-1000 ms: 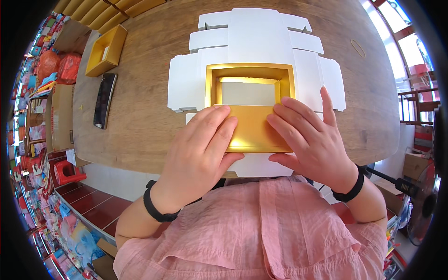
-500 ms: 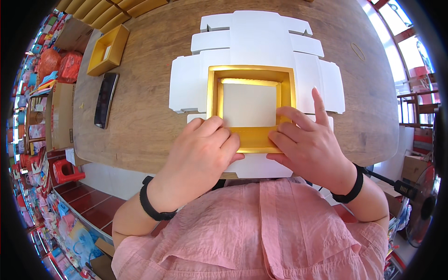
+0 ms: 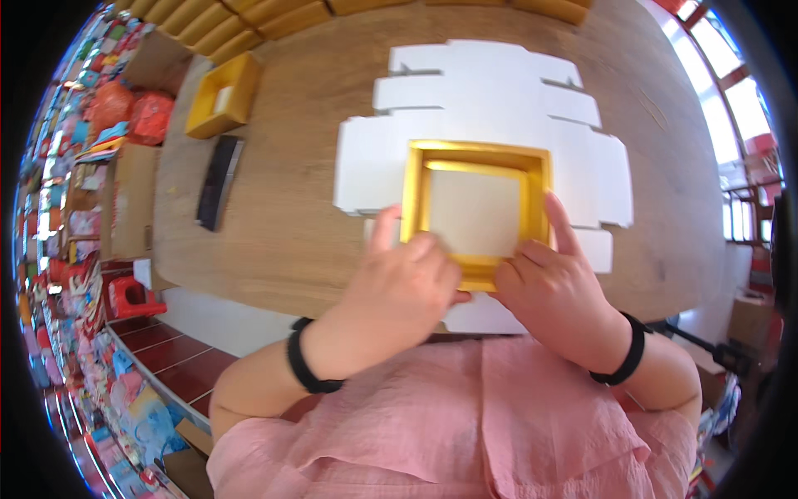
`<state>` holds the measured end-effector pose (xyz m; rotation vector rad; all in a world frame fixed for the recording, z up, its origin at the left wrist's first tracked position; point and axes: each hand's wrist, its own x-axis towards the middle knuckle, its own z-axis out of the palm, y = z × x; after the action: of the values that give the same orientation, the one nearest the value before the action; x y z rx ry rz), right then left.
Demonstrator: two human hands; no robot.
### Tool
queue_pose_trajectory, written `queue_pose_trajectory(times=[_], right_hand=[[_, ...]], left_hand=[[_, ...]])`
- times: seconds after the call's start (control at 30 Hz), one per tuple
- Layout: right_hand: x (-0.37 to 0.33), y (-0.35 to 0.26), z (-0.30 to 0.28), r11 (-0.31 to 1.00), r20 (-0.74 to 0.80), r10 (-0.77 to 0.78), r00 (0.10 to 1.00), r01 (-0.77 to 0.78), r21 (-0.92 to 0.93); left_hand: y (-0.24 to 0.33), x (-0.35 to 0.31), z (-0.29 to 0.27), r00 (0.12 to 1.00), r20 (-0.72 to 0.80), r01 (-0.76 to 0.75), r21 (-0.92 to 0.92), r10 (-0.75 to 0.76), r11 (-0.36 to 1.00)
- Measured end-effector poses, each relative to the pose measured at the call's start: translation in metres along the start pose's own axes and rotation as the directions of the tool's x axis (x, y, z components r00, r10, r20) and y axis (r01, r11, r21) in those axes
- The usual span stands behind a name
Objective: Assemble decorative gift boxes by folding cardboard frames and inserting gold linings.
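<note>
A square gold cardboard box (image 3: pixel 536 195) with folded-in walls and a pale bottom sits on an unfolded white card blank (image 3: pixel 490 91). At its near left corner, my left hand (image 3: pixel 399 287) pinches the front wall, fingers bent over the edge and thumb low on the outside. My right hand (image 3: pixel 553 287) grips the same wall toward the near right corner, with one finger stretched along the right side wall. Parts of the front wall are hidden under both hands.
Another gold box (image 3: pixel 241 96) stands at the far left of the wooden table (image 3: pixel 291 166), with a dark phone (image 3: pixel 219 183) in front of it. Rows of gold boxes (image 3: pixel 291 18) line the far edge. A red stool (image 3: pixel 133 298) is on the floor at left.
The view has shifted, so everything sits farther right and lower. My right hand's raised finger has come down along the right wall. The front gold panel now looks narrower.
</note>
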<state>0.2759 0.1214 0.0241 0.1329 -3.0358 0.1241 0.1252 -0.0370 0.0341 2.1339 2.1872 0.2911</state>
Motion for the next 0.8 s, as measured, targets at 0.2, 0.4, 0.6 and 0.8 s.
queue_pose_trajectory(times=[0.2, 0.4, 0.6, 0.8], right_hand=[[0.003, 0.006, 0.007, 0.991, -0.049, 0.010, 0.999, -0.003, 0.133], [0.004, 0.005, 0.011, 0.995, -0.062, 0.008, 0.998, -0.002, 0.099], [0.004, 0.006, 0.004, 0.996, 0.001, 0.001, 1.000, -0.001, 0.094], [-0.017, 0.024, -0.026, 0.933, -0.228, 0.153, 0.962, -0.064, 0.355]], left_hand=[[-0.006, 0.009, 0.005, 0.994, 0.103, -0.024, -0.045, 0.028, 0.999], [-0.008, 0.014, 0.008, 0.986, 0.151, -0.059, -0.033, 0.063, 0.998], [-0.009, 0.014, 0.010, 0.991, 0.117, -0.070, 0.031, 0.066, 0.997], [-0.036, -0.007, -0.024, 0.999, 0.009, -0.039, 0.066, 0.038, 0.997]])
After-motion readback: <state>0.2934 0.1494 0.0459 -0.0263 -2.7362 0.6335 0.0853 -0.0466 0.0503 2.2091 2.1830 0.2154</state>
